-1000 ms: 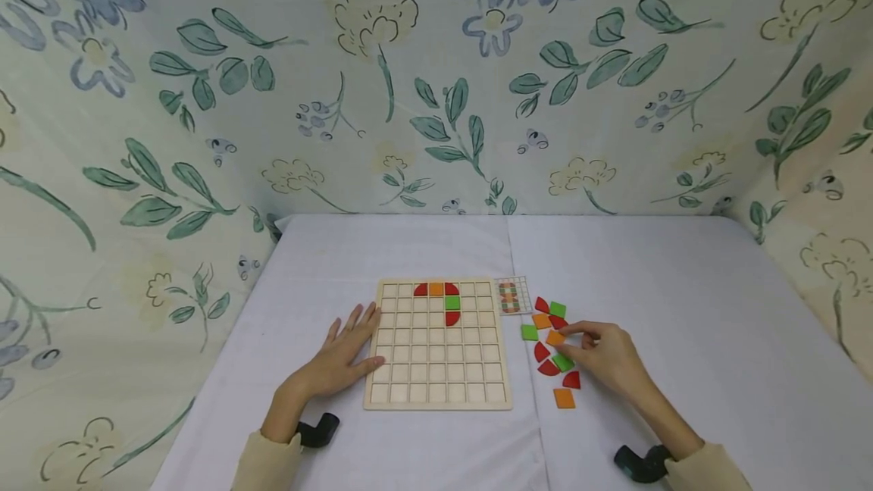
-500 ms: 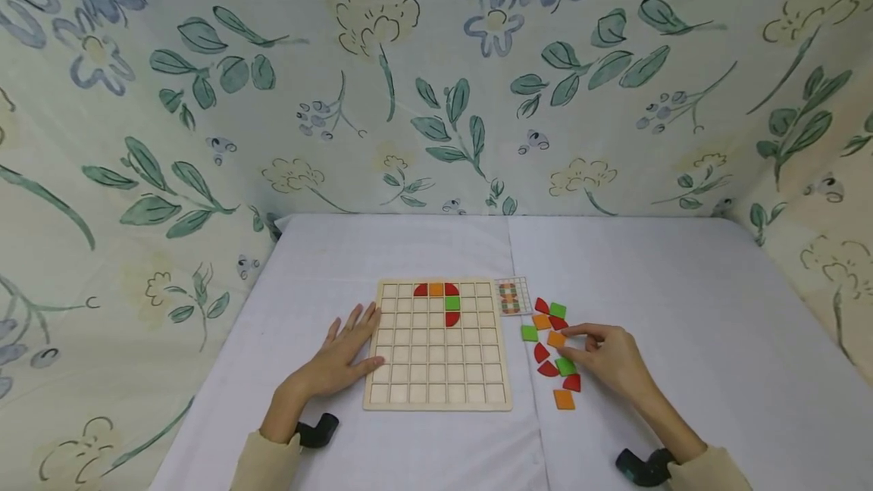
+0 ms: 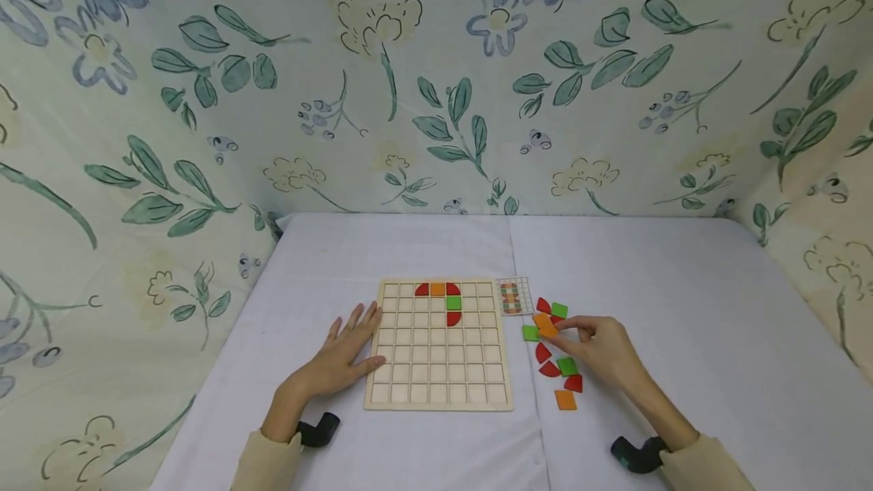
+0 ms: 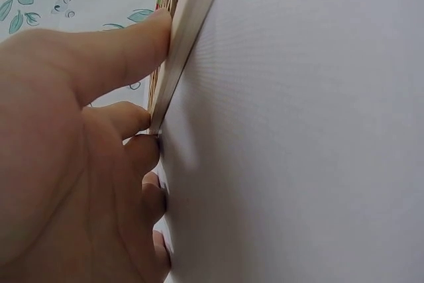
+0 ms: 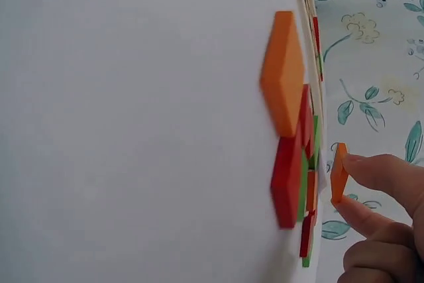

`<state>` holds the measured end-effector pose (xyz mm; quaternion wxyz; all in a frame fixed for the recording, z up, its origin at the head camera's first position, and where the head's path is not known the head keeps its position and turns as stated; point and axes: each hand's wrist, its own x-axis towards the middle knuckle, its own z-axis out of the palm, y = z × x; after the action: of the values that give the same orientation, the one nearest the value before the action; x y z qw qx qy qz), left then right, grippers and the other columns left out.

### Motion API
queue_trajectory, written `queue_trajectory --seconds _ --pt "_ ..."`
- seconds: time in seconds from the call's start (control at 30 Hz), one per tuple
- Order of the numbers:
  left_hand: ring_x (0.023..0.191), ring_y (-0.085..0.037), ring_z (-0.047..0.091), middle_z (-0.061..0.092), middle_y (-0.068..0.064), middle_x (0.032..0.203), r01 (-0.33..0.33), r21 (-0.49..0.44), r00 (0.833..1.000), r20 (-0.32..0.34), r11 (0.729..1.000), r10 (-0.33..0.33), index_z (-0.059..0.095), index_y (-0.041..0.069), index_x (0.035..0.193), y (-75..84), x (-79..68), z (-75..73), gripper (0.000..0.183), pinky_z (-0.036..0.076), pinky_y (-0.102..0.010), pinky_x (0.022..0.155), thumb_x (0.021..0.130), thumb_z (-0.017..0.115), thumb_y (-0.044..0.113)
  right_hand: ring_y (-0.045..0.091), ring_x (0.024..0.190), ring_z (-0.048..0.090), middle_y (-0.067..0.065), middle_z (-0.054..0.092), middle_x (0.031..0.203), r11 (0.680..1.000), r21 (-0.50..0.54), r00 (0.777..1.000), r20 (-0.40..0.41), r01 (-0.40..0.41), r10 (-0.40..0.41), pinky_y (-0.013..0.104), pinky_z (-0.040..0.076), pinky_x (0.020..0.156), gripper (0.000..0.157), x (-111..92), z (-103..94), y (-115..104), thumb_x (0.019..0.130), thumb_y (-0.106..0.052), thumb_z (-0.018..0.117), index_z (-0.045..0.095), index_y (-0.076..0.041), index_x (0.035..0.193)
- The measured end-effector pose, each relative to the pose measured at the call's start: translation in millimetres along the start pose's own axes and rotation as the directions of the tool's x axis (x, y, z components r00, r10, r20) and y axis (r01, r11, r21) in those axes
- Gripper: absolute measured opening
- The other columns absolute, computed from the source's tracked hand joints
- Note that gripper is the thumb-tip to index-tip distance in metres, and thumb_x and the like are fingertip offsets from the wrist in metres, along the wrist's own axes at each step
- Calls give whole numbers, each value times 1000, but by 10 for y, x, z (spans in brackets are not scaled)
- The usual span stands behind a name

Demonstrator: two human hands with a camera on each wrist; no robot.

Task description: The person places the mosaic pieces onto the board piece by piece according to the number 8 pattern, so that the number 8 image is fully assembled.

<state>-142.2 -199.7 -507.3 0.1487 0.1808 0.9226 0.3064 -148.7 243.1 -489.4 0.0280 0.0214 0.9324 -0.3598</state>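
My right hand (image 3: 603,351) pinches an orange square tile (image 5: 338,173) between thumb and index finger. In the right wrist view the tile is clear of the table. Seen from the head, it overlaps the loose pieces beside the board. The pale wooden grid board (image 3: 436,373) lies mid-table; in its far rows sit an orange square (image 3: 437,290), a green square (image 3: 453,303) and several red quarter-circles (image 3: 453,318). At the board's left edge, my left hand (image 3: 339,361) lies with fingers spread, its thumb (image 4: 136,51) touching the rim.
A small printed pattern card (image 3: 514,295) lies against the board's far right edge. Loose green squares (image 3: 567,367), red quarter-circles (image 3: 549,370) and another orange square (image 3: 565,400) are scattered to the right of the board. Black devices (image 3: 319,430) are worn at both wrists.
My right hand has picked up the orange tile from among the loose pieces and moved it slightly left and away from me. The left hand has stayed put.
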Motion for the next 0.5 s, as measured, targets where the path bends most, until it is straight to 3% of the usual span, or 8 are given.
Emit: queue_trajectory --seconds 0.2,0.5 --pt "163 -38 -5 5 -10 175 2 7 1000 -1 1000 -2 13 7 166 -9 7 2 83 -9 -64 128 105 59 38 10 49 31 -5 31 57 992 81 992 72 94 -100 20 22 44 34 132 100 -242 84 -22 87 79 -2 110" --pt "163 -37 -6 5 -10 175 3 1 1000 -3 1000 -3 13 7 166 -16 7 4 83 -10 -64 128 105 59 38 9 50 24 -6 28 57 963 144 949 188 227 -252 21 19 48 27 372 474 -693 85 -22 86 80 -8 107"
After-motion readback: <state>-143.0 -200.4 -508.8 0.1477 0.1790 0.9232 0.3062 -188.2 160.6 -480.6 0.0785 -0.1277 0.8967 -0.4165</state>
